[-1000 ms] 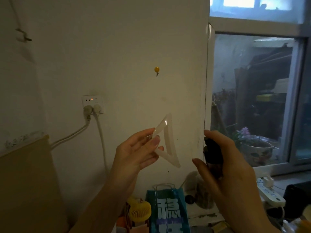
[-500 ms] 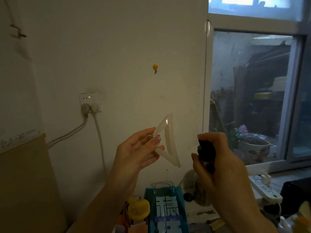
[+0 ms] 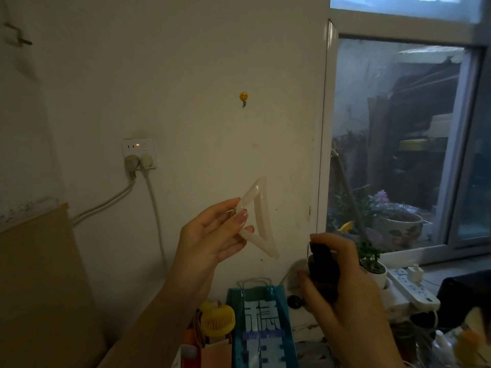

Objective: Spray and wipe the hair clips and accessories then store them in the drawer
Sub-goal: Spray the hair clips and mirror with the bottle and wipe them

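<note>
- Filling most of my view is a pale wall (image 3: 186,75), with a window (image 3: 398,144) on the right looking out on a dim yard and potted flowers (image 3: 398,224).
- Low on the left I see a tan board (image 3: 39,288) leaning against the wall.
- At the bottom centre stands a teal paper bag (image 3: 263,328) with large white characters; a small yellow fan (image 3: 218,320) sits just left of it.
- My left hand (image 3: 210,243) is raised in front of the wall, thumb and fingertips pinching one corner of a translucent, triangle-shaped hair clip (image 3: 259,219), which is held up in the air well above the clutter.
- My right hand (image 3: 342,296) is lower and to the right, fingers curled around a dark spray bottle (image 3: 322,272), index finger on top of its head; the nozzle faces the clip, near but apart.
- A white power strip (image 3: 414,288) lies on the sill at right.
- On the wall, a socket (image 3: 139,152) holds two plugs, and a small yellow hook (image 3: 243,98) sits higher up.
</note>
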`<state>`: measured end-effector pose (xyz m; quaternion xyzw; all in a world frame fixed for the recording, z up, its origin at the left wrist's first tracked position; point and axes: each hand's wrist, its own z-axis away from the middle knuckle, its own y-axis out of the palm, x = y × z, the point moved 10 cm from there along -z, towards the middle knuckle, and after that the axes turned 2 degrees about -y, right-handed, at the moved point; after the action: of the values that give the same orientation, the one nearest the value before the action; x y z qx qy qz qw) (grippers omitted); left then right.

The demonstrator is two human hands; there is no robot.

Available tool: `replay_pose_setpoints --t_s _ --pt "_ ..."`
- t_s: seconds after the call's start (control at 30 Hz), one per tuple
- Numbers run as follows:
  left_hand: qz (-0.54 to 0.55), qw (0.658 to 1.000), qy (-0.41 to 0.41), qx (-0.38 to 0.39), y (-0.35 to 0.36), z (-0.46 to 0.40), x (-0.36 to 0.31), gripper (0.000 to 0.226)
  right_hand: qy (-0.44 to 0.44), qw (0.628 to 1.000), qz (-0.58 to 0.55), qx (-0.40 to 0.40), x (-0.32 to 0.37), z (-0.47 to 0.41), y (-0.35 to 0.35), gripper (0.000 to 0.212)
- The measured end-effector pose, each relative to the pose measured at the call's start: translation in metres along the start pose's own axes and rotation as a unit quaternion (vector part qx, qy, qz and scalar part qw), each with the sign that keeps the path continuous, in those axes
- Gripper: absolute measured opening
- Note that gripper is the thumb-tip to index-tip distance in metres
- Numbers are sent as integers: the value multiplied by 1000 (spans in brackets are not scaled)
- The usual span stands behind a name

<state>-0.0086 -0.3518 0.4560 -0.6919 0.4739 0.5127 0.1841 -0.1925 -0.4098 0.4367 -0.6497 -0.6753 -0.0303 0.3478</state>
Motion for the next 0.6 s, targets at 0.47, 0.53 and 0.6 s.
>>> replay_pose_setpoints --t_s 0.47,0.53,0.6 --pt "-21 999 -43 -5 -10 15 39 36 66 991 -119 -19 -25 20 14 63" --pt "-25 998 -60 -1 -9 23 52 33 91 982 -165 -26 -34 27 18 70" --pt "-29 996 -82 7 -7 33 68 29 114 973 -198 -20 -42 35 26 82"
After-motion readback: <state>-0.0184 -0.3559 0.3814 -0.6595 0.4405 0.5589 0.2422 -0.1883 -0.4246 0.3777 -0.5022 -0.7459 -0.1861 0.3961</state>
